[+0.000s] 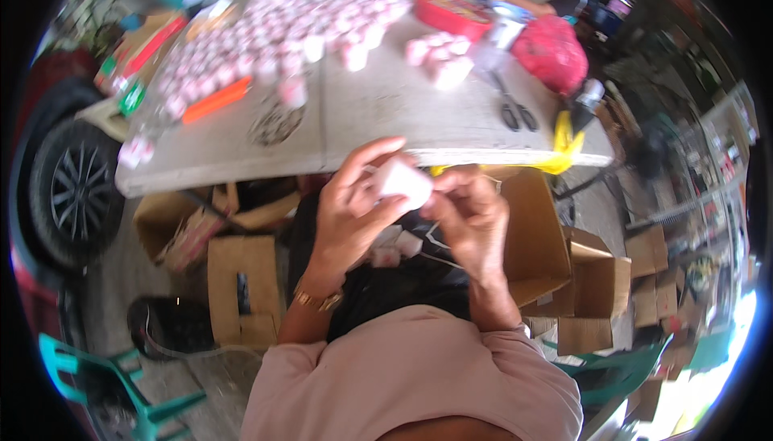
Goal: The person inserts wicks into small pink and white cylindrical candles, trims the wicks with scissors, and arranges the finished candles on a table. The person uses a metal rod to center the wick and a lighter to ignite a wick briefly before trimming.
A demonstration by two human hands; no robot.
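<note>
My left hand (348,209) is closed around a small white-and-pink block-like piece (403,185), thumb beneath and fingers behind it. At its right end the fingers of my right hand (473,214) are pinched together; motion blur hides what exactly lies between them. The piece is held just in front of the table's near edge, above my lap. Several similar pale pieces (408,243) rest on the dark cloth in my lap, and a thin white cord (439,254) runs there below my right hand.
On the white table (378,123) many pink-and-white pieces (278,26) crowd the far left. Black-handled scissors (515,111), a red tub (451,14), a pink bag (551,54) and an orange strip (217,100) lie there too. Cardboard boxes (527,231) stand below; people sit opposite.
</note>
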